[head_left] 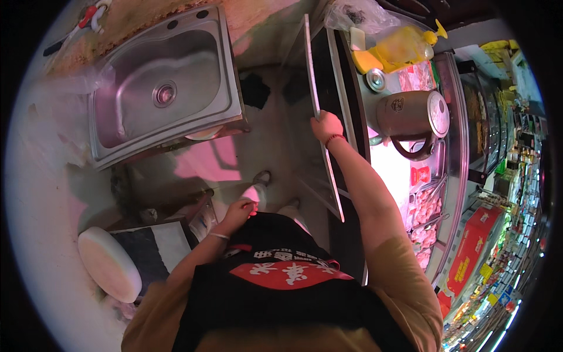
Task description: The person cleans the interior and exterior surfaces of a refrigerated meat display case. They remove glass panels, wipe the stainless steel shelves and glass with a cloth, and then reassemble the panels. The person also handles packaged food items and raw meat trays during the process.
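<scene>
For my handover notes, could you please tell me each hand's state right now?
Left hand: loosely curled; whether it holds anything cannot be told.
Right hand: closed on the edge of a thin panel.

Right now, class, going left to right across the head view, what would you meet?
White oval slab, sink drain, left hand, right hand, kettle.
</scene>
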A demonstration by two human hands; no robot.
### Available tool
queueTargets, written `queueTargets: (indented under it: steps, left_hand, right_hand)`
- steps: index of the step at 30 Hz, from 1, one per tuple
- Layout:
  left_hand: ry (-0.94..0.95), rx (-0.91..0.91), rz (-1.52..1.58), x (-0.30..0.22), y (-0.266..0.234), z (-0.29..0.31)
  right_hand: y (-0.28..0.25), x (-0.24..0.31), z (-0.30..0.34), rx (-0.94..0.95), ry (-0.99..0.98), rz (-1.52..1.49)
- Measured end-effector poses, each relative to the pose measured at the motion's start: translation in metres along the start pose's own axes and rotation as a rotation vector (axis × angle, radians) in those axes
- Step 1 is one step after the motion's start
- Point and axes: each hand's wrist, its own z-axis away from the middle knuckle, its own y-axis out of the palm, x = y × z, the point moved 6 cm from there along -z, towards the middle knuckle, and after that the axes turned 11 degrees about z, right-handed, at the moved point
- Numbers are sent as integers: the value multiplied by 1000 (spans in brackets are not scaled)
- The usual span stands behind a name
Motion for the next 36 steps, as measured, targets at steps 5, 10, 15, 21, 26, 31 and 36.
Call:
queueTargets:
  steps: [5,10,15,21,26,31,36]
  left_hand:
    - [-401,32,171,45,33,-49]
    - [-343,-21,-6,72,33,-137]
    - [-171,-470,-31,59,30,-184]
    - [-71,-69,572,80,95,-177]
    - [-384,-64,432,90,151,-146]
    - [-268,146,405,117,230,-116]
    - [-177,157,592,148,263,-79]
  right_hand:
    - [-88,4,49,-42,-66,-97]
    - [-208,10,134,-36,-126,-445]
    - [-322,0,240,4,64,-469]
    - [-394,-30,346,-108,102,-494]
    - [-406,-79,449,-218,161,-482]
    - [-405,-121,540,-320,181,-455]
    - [-400,-182,622,-408,117,-432]
